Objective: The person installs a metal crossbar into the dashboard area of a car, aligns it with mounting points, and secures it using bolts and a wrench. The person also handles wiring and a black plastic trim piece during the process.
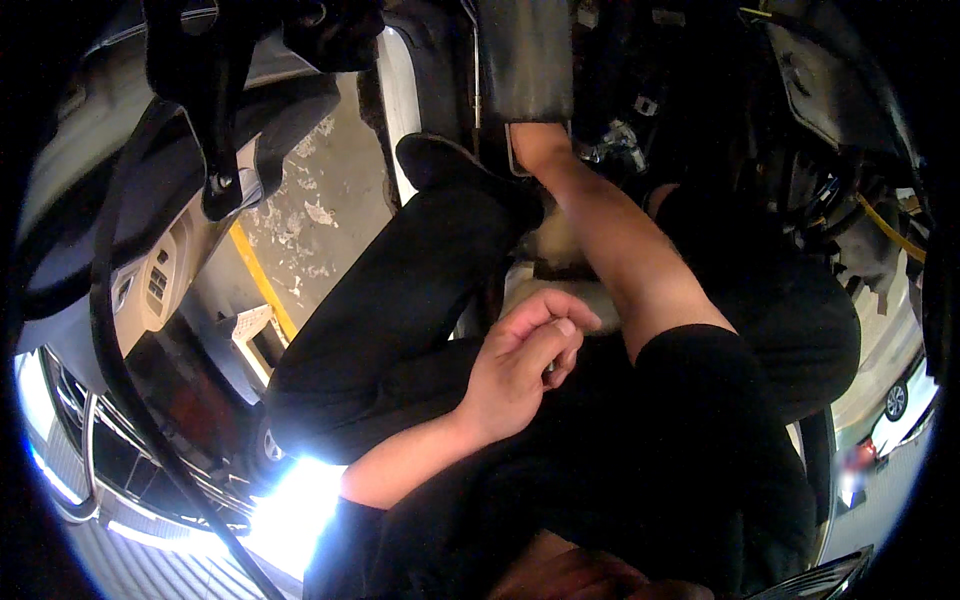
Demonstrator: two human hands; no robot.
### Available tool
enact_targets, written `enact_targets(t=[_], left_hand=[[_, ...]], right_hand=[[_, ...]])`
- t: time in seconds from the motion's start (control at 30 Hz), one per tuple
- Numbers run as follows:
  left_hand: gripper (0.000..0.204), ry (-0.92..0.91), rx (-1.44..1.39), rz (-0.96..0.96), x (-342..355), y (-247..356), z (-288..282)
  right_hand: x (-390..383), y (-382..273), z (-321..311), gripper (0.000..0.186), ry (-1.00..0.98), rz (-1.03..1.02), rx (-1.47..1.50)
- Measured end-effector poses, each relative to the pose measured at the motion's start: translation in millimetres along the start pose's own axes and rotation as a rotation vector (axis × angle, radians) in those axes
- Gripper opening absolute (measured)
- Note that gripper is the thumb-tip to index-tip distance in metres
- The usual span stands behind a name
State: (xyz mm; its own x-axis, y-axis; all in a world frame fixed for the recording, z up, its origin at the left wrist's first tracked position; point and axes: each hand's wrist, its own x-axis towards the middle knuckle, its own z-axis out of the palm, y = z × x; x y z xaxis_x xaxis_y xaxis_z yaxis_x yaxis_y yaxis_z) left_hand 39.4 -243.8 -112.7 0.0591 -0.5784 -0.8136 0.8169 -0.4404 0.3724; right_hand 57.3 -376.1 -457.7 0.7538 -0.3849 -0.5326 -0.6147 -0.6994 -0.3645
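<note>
My left hand (522, 358) hovers over my lap, its fingers curled in and the thumb pressed against them. Whatever lies inside that grip, if anything, is too small to make out. My right arm stretches forward into the opened-up dash area of a car, and my right hand (541, 147) disappears at the wrist behind a grey-black panel (524, 62). Its fingers are hidden, so what it touches cannot be seen. Just right of that wrist sits a shiny metal part (622, 148) among dark fittings.
On the left the car door (160, 275) stands open, with window switches on its armrest. Beyond it lies a stained floor (305, 215) with a yellow line. Black brackets (222, 120) hang at the upper left. Exposed wiring (885, 230) runs at the right. My bent legs (400, 290) flank the lap.
</note>
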Motion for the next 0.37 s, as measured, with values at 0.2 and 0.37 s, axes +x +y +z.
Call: enact_targets(t=[0.2, 0.37], left_hand=[[0.021, -0.011, 0.045, 0.016, -1, -5, 3], [0.036, 0.062, -0.215, 0.052, 13, -6, 3]], right_hand=[[-8, -3, -12, 0.020, -0.075, -0.002, -0.042], [1, 6, -1, 0.017, -0.013, 0.045, 0.067]])
